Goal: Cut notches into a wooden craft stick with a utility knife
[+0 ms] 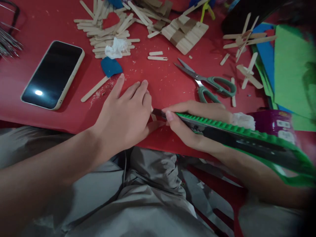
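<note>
While the right hand (186,131) grasps a green cutter (237,138) on the near side of the scissors (197,78), the blade (159,113) stands at a wooden stick (154,117), near-left of the scissors | left hand (123,115) lies over that stick, grip hidden, cannot tell | phone (53,75) on worktop (61,19), well left of the scissors

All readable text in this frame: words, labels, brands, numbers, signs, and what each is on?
None reads clearly.
Purple package: pale printing, too blurred to read.
Green-and-black cutter: faint marks on its black body, too blurred to read.
Phone: dark screen with a bright reflection, no text visible.
</note>
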`<state>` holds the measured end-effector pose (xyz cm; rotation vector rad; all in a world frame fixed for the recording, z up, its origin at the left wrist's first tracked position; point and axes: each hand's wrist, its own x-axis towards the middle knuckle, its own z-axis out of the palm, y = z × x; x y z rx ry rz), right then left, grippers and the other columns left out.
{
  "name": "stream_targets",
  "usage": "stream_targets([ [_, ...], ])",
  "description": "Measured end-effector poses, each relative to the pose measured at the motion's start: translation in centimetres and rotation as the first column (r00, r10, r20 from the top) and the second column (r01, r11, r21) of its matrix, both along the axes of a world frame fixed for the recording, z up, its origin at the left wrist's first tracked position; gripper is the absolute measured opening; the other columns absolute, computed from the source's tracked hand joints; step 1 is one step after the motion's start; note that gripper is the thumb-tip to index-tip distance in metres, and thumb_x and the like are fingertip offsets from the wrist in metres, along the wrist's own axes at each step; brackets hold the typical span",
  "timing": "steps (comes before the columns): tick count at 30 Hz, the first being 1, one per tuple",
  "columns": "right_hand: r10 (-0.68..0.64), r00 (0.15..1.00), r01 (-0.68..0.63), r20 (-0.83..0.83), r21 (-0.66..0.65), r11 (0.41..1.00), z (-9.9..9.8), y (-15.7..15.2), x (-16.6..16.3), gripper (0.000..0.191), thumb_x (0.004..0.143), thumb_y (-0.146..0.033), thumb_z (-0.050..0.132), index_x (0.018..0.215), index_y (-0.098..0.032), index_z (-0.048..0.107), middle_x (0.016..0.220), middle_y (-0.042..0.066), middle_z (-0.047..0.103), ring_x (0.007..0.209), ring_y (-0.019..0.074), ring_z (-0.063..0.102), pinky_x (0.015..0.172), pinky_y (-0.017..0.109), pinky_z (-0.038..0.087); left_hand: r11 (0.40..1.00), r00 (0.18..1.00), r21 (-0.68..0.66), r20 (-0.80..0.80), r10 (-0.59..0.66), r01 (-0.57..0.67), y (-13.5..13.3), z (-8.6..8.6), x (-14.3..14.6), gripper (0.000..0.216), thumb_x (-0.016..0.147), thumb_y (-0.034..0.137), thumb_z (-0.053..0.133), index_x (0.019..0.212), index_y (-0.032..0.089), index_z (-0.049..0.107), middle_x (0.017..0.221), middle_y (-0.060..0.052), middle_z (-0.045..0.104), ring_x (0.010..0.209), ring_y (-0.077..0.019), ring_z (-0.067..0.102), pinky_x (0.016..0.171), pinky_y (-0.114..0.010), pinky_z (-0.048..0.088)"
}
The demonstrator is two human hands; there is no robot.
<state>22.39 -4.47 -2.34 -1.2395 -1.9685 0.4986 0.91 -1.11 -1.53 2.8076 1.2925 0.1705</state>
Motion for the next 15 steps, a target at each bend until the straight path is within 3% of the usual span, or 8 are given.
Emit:
stream_targets([
  [7, 0.000, 1.000, 0.001, -0.018, 0.034, 0.999, 0.39, -0.02, -0.22, 0.017, 0.101, -0.021, 0.068, 0.090, -0.031, 0.078, 0.072, -0.004, 0.079, 0.058, 0.0148, 0.072, 0.065, 0.027, 0.061, 0.999, 1.000, -0.044, 0.006, 0.029, -0.028, 0.00, 0.16, 0.12, 0.065, 0.111, 0.042, 0.055, 0.157, -0.002, 0.066, 0.173, -0.029, 0.056, 0.159, -0.0461, 0.060, 0.143, -0.066, 0.033],
  [15, -0.020, 1.000, 0.020, 0.005, 0.070, 0.997, 0.54, -0.02, -0.20, 0.016, 0.101, -0.023, 0.070, 0.089, -0.031, 0.079, 0.072, -0.005, 0.080, 0.058, 0.0139, 0.073, 0.065, 0.025, 0.061, 0.997, 0.998, -0.069, 0.054, 0.039, -0.036, -0.01, 0.19, 0.27, 0.064, 0.098, 0.027, 0.069, 0.157, 0.001, 0.068, 0.173, -0.028, 0.056, 0.158, -0.0492, 0.060, 0.143, -0.067, 0.034],
])
